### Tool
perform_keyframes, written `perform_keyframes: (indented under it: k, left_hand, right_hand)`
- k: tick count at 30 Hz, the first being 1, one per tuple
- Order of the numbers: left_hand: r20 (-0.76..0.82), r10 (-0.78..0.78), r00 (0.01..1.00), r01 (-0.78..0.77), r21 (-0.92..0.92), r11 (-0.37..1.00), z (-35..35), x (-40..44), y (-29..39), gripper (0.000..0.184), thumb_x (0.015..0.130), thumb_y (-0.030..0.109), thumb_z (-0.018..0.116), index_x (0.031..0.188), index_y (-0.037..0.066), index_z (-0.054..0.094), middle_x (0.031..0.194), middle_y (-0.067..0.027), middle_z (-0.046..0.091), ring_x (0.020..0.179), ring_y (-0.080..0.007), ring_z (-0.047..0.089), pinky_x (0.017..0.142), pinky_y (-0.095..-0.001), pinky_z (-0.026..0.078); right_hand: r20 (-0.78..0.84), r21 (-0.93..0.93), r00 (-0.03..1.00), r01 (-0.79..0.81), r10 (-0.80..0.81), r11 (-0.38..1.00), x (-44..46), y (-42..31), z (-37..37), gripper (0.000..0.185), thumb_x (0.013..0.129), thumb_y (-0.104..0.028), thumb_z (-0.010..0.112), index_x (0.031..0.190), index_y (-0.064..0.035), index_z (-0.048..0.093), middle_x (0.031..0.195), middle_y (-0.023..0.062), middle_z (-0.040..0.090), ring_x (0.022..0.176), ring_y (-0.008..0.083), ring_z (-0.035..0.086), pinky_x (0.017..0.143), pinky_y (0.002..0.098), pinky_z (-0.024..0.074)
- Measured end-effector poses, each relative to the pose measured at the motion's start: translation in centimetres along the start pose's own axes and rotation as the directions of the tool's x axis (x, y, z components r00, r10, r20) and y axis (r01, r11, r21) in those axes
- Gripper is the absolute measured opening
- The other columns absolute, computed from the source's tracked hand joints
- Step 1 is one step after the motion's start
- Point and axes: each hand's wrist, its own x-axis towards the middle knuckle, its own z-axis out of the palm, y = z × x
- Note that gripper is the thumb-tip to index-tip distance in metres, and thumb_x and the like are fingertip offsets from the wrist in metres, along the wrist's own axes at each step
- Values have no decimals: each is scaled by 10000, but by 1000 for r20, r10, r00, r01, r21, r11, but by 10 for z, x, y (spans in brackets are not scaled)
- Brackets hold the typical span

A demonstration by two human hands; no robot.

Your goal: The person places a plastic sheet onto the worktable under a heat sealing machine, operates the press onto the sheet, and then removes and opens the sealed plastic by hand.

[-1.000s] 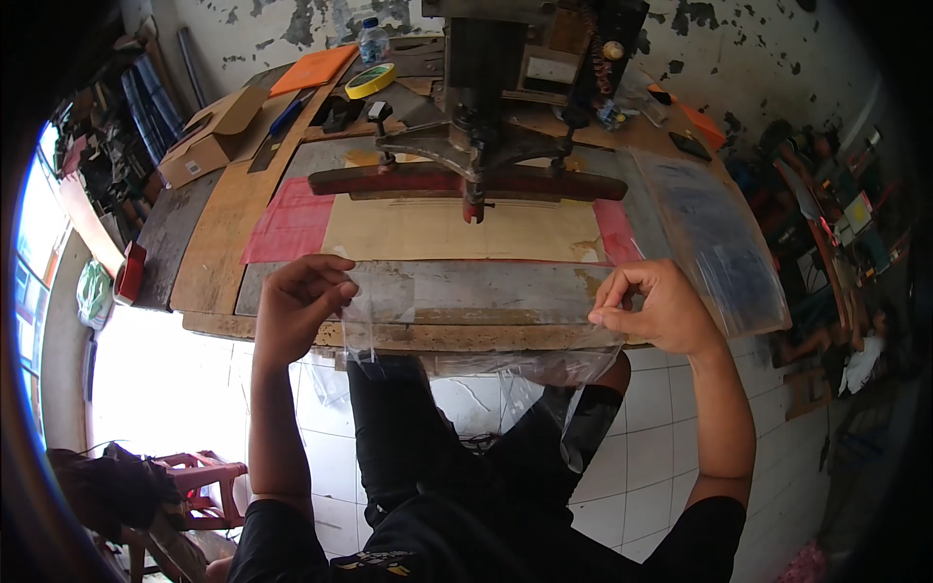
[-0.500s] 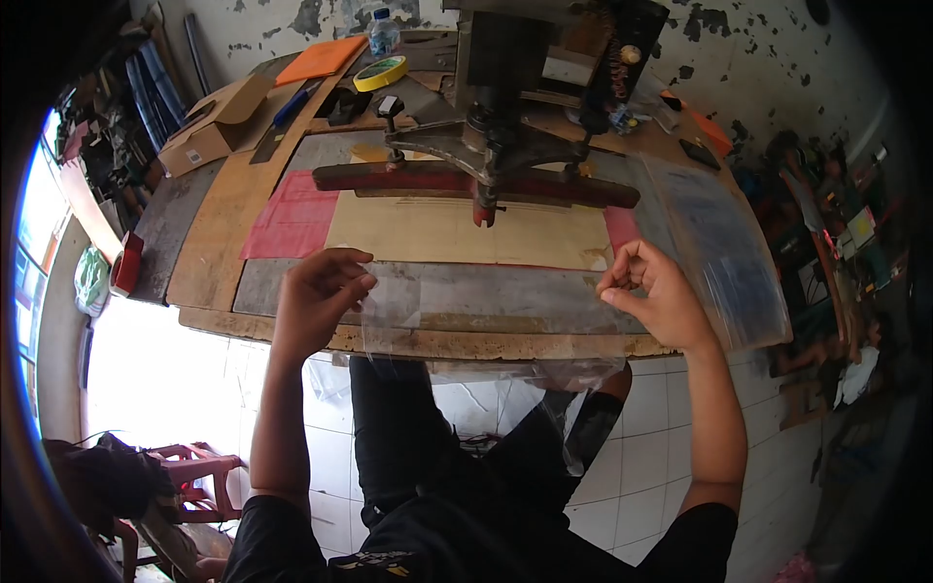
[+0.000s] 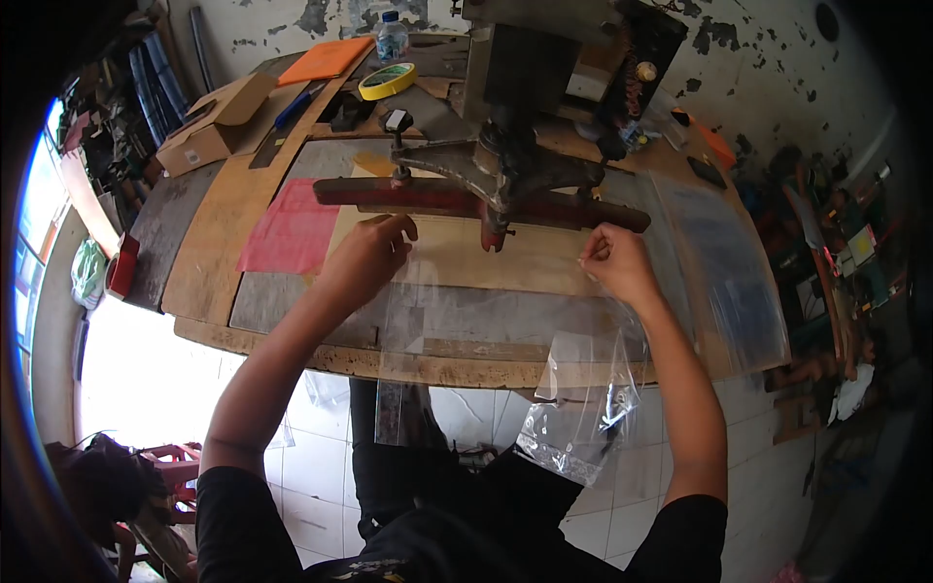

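Note:
A clear plastic sheet (image 3: 578,379) hangs between my two hands and drapes over the table's front edge. My left hand (image 3: 374,255) is closed, with its fingers pinching the sheet's far left corner. My right hand (image 3: 618,260) pinches the far right corner. Both hands are above a cream sheet (image 3: 452,264) lying on a grey board, just in front of the dark red bar (image 3: 428,200) of a press. A pink sheet (image 3: 292,228) shows at the left of the cream one.
The metal press (image 3: 510,97) stands over the middle of the table. More clear plastic sheets (image 3: 714,272) lie at the right. Behind are yellow tape (image 3: 387,82), a water bottle (image 3: 392,39), an orange folder (image 3: 326,60) and a cardboard box (image 3: 216,126). Red tape (image 3: 122,267) sits at the left edge.
Both hands have moved forward toward the press bar, carrying the plastic sheet's far edge over the cream sheet. The head view has shifted slightly.

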Motion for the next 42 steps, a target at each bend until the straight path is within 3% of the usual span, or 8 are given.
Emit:
perform_keyframes:
  k: [2, 5, 14, 21, 24, 29, 35, 42]
  left_hand:
    - [-1, 58, 998, -57, 52, 997, 4, 7, -9, 117, 936, 19, 702, 1052, 25, 690, 952, -127, 716, 823, -292, 729, 747, -412, 566]
    - [82, 53, 995, -61, 101, 993, 8, 3, -7, 93, 942, 26, 687, 1029, 21, 719, 1021, -152, 696, 865, -344, 730, 789, -458, 578]
    - [17, 40, 999, -43, 282, 958, 17, -7, 2, 115, 949, 63, 672, 1038, 39, 741, 1089, -152, 654, 964, -361, 707, 839, -478, 579]
    - [144, 225, 964, -267, 522, 810, 14, -10, 4, 266, 903, 110, 686, 1144, 8, 732, 1214, -147, 631, 1138, -338, 648, 999, -466, 527]
    - [264, 156, 952, -270, 483, 833, 11, -11, 8, 362, 933, 227, 713, 1196, -22, 713, 1242, -166, 636, 1168, -358, 636, 1046, -458, 517]
    - [296, 157, 942, -281, 446, 850, -9, -15, 34, 581, 957, 472, 742, 1267, -16, 680, 1296, -176, 641, 1204, -356, 633, 1068, -438, 519]
    - [288, 261, 921, -373, 470, 800, 1, -17, 20, 552, 988, 467, 691, 1231, -25, 635, 1185, -197, 651, 1105, -330, 662, 1014, -415, 524]
    - [309, 168, 936, -337, 651, 680, 24, -34, 21, 506, 1099, 333, 548, 1555, 113, 529, 1472, -309, 559, 1373, -435, 592, 1111, -466, 542]
  right_hand:
    - [-26, -266, 1000, -18, 11, 964, -1, -12, 5, 190, 787, 59, 776, 901, -6, 639, 846, 86, 728, 800, 166, 724, 736, 325, 557]
    - [-71, -332, 974, 181, -216, 926, -8, -16, 9, 186, 793, 66, 750, 922, -3, 635, 874, 107, 711, 826, 234, 722, 742, 356, 551]
    - [-16, -435, 966, 225, -257, 872, -17, -27, 14, 144, 861, 58, 718, 954, -10, 633, 916, 150, 709, 906, 362, 698, 795, 468, 542]
    - [83, -526, 957, 278, -276, 804, -18, -33, 5, 117, 914, -11, 703, 1027, -25, 674, 928, 173, 722, 916, 372, 699, 830, 474, 545]
    - [192, -580, 976, 201, -107, 790, -30, -62, -2, 257, 951, -143, 721, 1182, -29, 704, 1032, 220, 744, 1010, 396, 694, 958, 475, 523]
    - [318, -612, 948, 198, 8, 766, -53, -72, -3, 649, 954, -323, 758, 1505, -44, 560, 1501, 258, 590, 1426, 392, 524, 1231, 467, 357]
    - [382, -526, 922, 266, -54, 808, -59, -57, -12, 597, 1004, -268, 701, 1536, -54, 533, 1561, 233, 544, 1491, 371, 469, 1246, 478, 368]
    - [274, -545, 949, 287, -155, 788, -66, -40, 5, 404, 1061, -96, 578, 1458, -29, 612, 1529, 235, 566, 1438, 392, 526, 1196, 447, 459]
